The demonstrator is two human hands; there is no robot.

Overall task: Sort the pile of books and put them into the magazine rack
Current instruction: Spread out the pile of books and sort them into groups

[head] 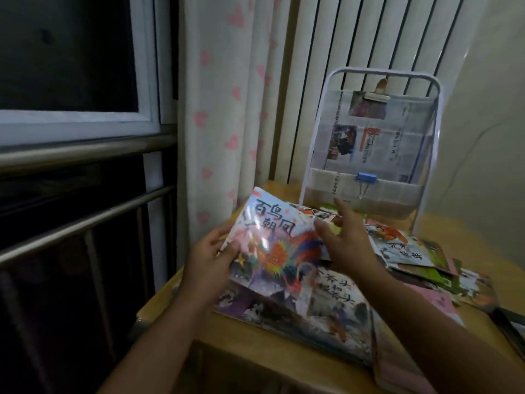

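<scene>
Left hand (211, 258) grips the phoenix picture book (277, 243) by its near edge, lifted above the pile (326, 302); my right hand (345, 237) rests open-fingered against it. I should level it, then slide it squarely into the rack (369, 177) behind.

Dim room, soft blur, glare on glossy book cover (272, 237), wide-angle edge warping
</scene>
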